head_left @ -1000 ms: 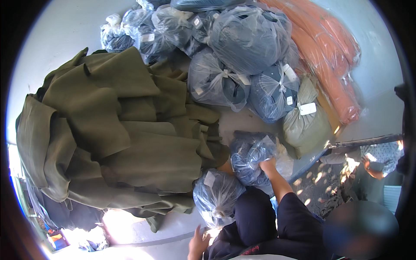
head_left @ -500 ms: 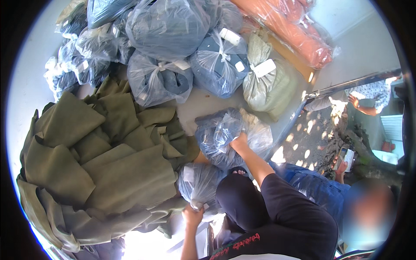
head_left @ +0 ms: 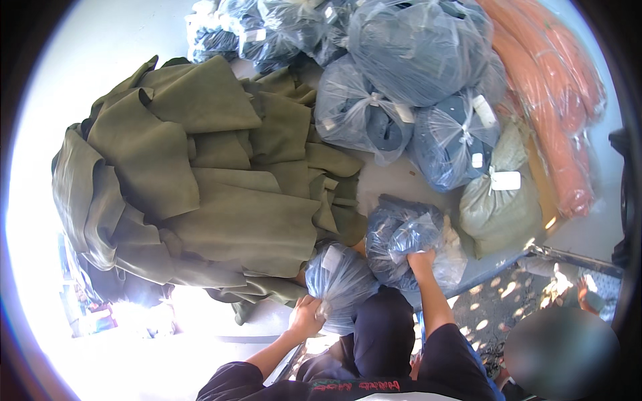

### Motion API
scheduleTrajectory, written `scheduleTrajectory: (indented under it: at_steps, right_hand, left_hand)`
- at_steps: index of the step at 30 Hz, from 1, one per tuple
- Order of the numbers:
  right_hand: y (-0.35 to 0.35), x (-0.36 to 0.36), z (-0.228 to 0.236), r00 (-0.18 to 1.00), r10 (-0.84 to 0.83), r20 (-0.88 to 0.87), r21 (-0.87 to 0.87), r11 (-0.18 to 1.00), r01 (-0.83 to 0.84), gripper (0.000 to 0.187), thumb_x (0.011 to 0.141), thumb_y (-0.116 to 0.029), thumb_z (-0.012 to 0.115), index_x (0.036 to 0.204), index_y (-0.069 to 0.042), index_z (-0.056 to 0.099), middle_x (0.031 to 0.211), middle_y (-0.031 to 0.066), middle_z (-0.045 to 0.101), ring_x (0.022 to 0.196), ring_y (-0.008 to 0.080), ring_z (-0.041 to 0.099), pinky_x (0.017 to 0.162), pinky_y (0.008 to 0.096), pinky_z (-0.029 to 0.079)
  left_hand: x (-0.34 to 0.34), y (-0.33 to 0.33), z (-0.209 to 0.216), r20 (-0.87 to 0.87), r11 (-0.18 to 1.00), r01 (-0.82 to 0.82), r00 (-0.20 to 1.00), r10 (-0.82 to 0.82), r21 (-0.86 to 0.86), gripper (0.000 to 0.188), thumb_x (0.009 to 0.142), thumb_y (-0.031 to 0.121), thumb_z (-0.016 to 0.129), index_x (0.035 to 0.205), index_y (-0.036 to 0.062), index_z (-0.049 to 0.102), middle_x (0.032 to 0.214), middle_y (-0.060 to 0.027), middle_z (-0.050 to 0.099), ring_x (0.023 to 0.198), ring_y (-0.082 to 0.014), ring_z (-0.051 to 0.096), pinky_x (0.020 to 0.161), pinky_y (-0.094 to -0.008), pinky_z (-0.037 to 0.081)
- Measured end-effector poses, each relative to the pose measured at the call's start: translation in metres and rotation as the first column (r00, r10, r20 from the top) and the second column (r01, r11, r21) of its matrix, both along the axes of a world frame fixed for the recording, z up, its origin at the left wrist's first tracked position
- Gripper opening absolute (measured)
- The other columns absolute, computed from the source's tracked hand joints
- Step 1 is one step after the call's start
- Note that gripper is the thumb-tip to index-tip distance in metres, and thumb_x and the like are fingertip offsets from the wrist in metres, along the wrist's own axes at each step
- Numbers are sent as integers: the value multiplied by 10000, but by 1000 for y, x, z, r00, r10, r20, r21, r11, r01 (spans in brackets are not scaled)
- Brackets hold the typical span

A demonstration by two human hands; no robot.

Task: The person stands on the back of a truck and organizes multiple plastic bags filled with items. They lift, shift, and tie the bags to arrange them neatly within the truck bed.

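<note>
My left hand [head_left: 307,317] is closed round the gathered neck of a clear plastic bag [head_left: 342,275] with bluish contents and a white label. My right hand [head_left: 420,261] grips the bunched top of another clear plastic bag [head_left: 391,230], which holds dark blue material and some paler stuff on its right side. Both bags rest on the floor just beyond my knee, side by side. What exactly fills them is blurred by the plastic.
Left of the bags spreads a big heap of olive-green sheets [head_left: 241,217]. Beyond stand tied plastic bags [head_left: 361,110], a pale green sack [head_left: 501,210] and orange wrapped rolls [head_left: 558,107]. A metal-edged rim [head_left: 575,260] borders the right, with people outside.
The view has swung, so everything sits further right or lower in the picture. Both hands keep hold of the same two bags, which stay about where they were on the floor.
</note>
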State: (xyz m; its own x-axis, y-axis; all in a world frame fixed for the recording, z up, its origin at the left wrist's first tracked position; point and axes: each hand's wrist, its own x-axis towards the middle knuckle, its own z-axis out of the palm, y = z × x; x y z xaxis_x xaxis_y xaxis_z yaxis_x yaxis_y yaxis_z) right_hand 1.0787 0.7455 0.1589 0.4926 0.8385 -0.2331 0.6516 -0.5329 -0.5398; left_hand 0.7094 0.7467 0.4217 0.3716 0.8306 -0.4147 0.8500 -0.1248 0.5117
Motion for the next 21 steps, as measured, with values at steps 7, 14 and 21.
scheduleTrajectory:
  at_steps: [7,14,21]
  right_hand:
    - [-5,-6,0,950,-46,-309,62,996,69,498,901,-344,661,1341,-111,655,1352,98,687,1289,317,608,1123,448,430]
    - [-4,-18,-41,998,2,-63,-33,999,-4,516,894,-326,685,1358,-107,636,1365,127,665,1297,338,593,1131,455,428]
    - [1,11,9,997,-76,-2,-343,937,71,414,920,-392,633,1115,-47,753,1149,196,740,1120,399,678,996,488,516]
  left_hand:
    - [14,10,15,-237,934,-223,959,157,-280,228,719,211,759,907,94,707,895,-165,724,873,-428,688,797,-485,555]
    - [20,49,189,-192,909,-319,942,274,-268,169,706,149,740,824,35,697,731,-147,680,659,-292,668,653,-396,528]
    - [-83,103,370,26,592,-742,630,776,313,601,672,178,776,1192,-26,555,1074,-132,639,949,-200,633,773,-361,539]
